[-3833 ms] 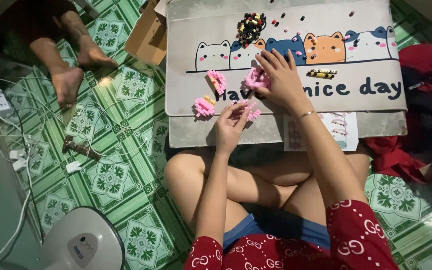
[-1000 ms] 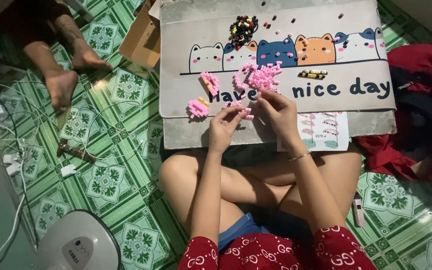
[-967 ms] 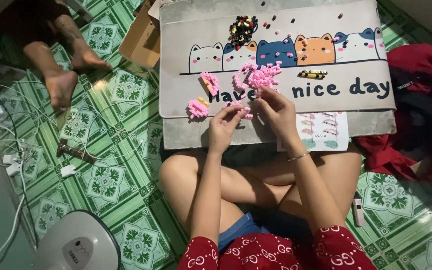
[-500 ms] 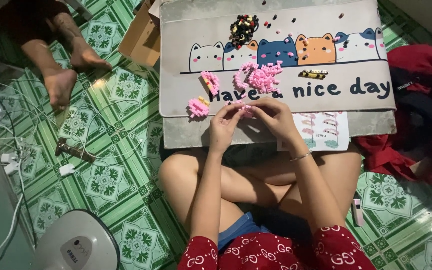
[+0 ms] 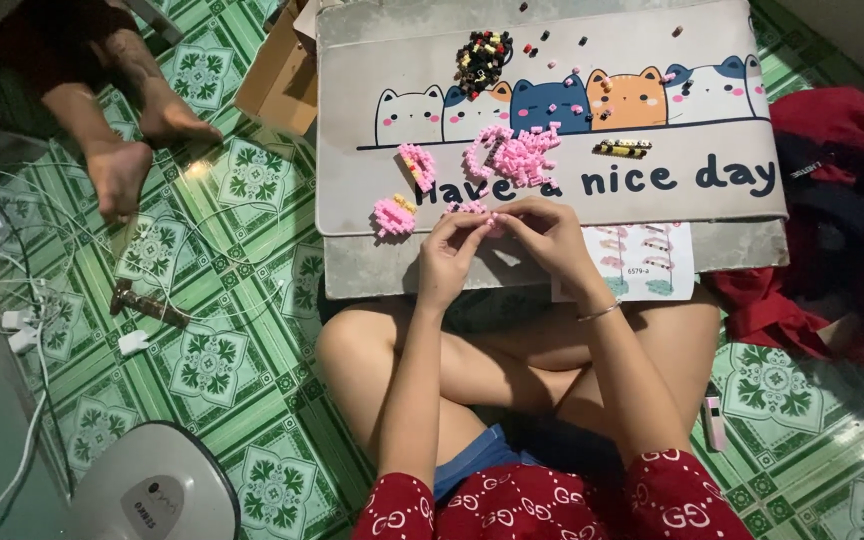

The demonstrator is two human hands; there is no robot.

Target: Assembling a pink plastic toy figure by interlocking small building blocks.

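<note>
**Both hands pinch a small pink brick piece over the cat mat**

A small pink brick piece (image 5: 485,217) sits between the two hands, held just above the near edge of the grey cat-print mat (image 5: 732,215). The left hand (image 5: 444,255) and the right hand (image 5: 550,240) meet at their tips, and the fingers (image 5: 472,222) of both are closed together on the piece; it is too small to tell its exact shape.

Just beyond the hands lies a loose heap of pink bricks (image 5: 517,155) on the mat. To its left are two small pink built parts, one (image 5: 417,165) farther up and one (image 5: 392,215) nearer the mat's edge. A dark pile of mixed bricks (image 5: 482,58) sits near the mat's far edge, and a short black-and-yellow strip (image 5: 622,148) lies to the right of the pink heap. A printed instruction sheet (image 5: 642,265) pokes out from under the mat beside the right wrist.

The person sits cross-legged on a green patterned floor (image 5: 232,360). Another person's bare feet (image 5: 137,140) rest on the floor to the far left, with white cables (image 5: 22,330) nearby.
</note>
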